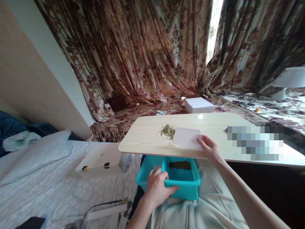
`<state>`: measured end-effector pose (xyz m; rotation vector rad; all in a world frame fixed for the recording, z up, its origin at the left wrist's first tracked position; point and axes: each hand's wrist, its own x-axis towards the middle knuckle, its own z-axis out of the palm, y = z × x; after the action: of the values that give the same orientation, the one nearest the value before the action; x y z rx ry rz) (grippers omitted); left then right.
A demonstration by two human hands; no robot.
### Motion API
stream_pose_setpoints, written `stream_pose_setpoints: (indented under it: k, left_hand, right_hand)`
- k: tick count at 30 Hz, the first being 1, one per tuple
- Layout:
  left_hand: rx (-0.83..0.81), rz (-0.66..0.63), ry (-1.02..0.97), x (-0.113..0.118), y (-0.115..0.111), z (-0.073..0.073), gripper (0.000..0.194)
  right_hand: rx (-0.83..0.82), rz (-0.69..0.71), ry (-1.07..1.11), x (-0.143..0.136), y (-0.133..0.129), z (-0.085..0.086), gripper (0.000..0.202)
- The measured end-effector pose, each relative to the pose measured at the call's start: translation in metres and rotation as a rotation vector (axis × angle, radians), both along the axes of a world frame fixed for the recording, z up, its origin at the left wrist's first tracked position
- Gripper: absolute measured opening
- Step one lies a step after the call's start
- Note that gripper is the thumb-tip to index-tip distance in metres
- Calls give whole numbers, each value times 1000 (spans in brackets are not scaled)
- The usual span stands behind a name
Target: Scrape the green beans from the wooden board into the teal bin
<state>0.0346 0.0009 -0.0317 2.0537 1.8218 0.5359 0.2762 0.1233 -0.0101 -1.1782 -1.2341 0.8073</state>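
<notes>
My right hand [210,149] grips the right end of a flat white plastic scraper [187,137], which lies on the pale wooden tabletop [140,133]. Against the scraper's left edge is a loose scatter of small green beans [167,131]. Below the table's front edge, my left hand [158,184] is closed over the near rim of a turquoise two-compartment tub [186,183] resting at my lap. A dark green heap of beans [180,165] lies in the tub's right compartment. My left fingers partly cover the left compartment.
A white box [199,105] stands behind the table; another white box [101,159] lies on the bed at left. Cables [102,205] run across the bedding. A blurred-out object [254,143] sits on the table's right side. A lamp [289,78] stands far right.
</notes>
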Motion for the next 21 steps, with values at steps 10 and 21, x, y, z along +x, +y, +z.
stream_pose_setpoints:
  k: [10,21]
  left_hand:
    - [-8,13,-4,1,0,0,29]
    - [-8,16,-10,1,-2,2,30]
  right_hand:
    - [1,14,3,-2,4,-1,38]
    - [-23,44,-22,-8,4,5,38]
